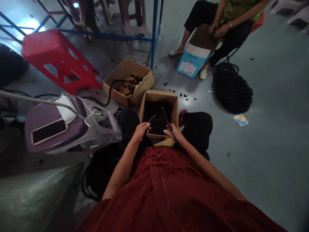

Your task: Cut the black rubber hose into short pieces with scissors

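Over the near left edge of an open cardboard box (175, 106), my left hand (141, 130) pinches a small dark piece (151, 119) between thumb and fingers. My right hand (173, 132) is closed on a long thin black tool (166, 117), whose tip points up and away over the box. Its other end passes back under the palm toward the wrist. Many small black pieces (156, 124) lie inside the box between my knees. The two hands are apart, one at each side of the box.
Another cardboard box (147, 80) with black pieces stands beyond. At left are a red stool (45, 45) and a purple stool (31, 112) bearing a phone (49, 131). A seated person holds a blue-white box (193, 61). A black cable coil (231, 88) lies at right.
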Tool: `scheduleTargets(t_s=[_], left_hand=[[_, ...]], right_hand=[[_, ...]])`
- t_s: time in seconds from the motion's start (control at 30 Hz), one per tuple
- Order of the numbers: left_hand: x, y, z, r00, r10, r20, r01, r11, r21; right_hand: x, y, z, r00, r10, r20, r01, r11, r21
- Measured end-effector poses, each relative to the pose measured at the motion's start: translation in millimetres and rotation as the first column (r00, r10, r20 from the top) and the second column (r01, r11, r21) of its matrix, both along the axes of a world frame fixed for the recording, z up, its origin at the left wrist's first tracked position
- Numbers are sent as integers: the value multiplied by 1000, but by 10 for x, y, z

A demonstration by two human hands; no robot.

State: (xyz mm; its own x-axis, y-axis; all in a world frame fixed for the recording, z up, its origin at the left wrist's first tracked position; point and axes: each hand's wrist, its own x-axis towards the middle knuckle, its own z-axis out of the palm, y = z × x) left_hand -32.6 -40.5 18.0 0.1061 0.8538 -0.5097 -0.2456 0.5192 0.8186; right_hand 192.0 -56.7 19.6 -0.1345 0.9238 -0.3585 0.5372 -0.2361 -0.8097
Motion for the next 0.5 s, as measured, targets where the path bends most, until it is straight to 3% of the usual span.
scheduleTargets(t_s=[0.2, 0.5], left_hand=[[33, -4, -88, 1000, 29, -6, -29, 1000, 4], [73, -1, -77, 999, -27, -42, 26, 1000, -12]], right_hand=[[32, -256, -8, 954, 192, 228, -182, 981, -67], [-36, -193, 42, 904, 281, 322, -255, 959, -122]])
